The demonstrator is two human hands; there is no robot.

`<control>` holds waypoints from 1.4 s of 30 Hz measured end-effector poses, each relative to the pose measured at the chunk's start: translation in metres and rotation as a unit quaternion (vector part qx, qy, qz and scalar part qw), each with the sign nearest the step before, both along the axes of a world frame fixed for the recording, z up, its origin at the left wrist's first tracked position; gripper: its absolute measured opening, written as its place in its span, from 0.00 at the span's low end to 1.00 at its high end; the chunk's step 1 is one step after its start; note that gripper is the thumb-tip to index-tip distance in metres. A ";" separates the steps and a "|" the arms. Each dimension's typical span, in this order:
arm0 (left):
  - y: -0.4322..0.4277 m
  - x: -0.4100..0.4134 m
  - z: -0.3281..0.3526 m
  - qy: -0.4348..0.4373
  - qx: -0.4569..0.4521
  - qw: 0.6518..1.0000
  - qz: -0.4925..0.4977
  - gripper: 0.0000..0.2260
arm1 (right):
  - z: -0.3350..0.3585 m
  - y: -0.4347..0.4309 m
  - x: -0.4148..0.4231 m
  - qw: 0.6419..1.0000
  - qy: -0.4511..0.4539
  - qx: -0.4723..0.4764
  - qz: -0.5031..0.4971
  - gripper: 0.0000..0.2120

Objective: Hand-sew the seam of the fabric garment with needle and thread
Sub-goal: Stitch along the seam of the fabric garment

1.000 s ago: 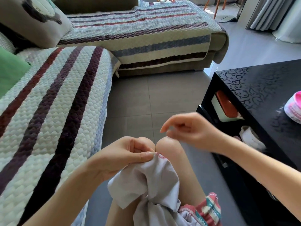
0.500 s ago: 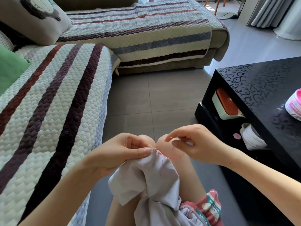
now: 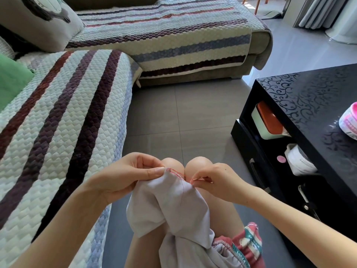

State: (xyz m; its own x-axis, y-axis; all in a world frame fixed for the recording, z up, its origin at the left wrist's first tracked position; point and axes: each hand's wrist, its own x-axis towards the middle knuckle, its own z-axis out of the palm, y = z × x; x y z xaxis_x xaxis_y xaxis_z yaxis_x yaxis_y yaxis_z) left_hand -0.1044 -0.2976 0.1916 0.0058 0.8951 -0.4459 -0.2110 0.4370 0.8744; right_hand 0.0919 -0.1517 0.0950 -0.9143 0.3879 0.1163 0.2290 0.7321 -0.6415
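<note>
A pale grey-white garment [image 3: 170,207] lies bunched over my knees. Along its top edge runs a line of red stitches [image 3: 176,172]. My left hand [image 3: 125,176] pinches the garment's edge at the left end of the seam between thumb and forefinger. My right hand [image 3: 214,182] pinches a thin needle [image 3: 196,179] with red thread, its tip against the right end of the fabric edge. The loose thread is too fine to follow.
A striped quilted sofa [image 3: 58,132] runs along my left and across the back. A black coffee table [image 3: 309,113] stands at the right, with a pink-and-white tub [image 3: 349,122] on top and containers [image 3: 268,120] on its lower shelf. Grey tiled floor [image 3: 183,113] lies ahead.
My right hand has come down and left from above the knees to the fabric edge with the needle. My left hand has kept its pinch on the seam.
</note>
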 end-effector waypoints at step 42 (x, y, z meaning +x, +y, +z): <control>0.002 0.025 0.015 0.086 0.054 0.994 -0.044 0.06 | 0.094 -0.019 -0.001 0.946 0.044 -0.319 0.041 0.09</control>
State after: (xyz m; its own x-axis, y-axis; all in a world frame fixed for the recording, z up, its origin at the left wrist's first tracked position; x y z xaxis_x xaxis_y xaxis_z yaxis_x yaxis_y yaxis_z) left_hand -0.0794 -0.2958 0.2063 0.0187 0.9373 -0.3481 -0.0198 0.3484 0.9371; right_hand 0.0904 -0.1708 0.1895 -0.9421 0.3329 -0.0405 0.1136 0.2032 -0.9725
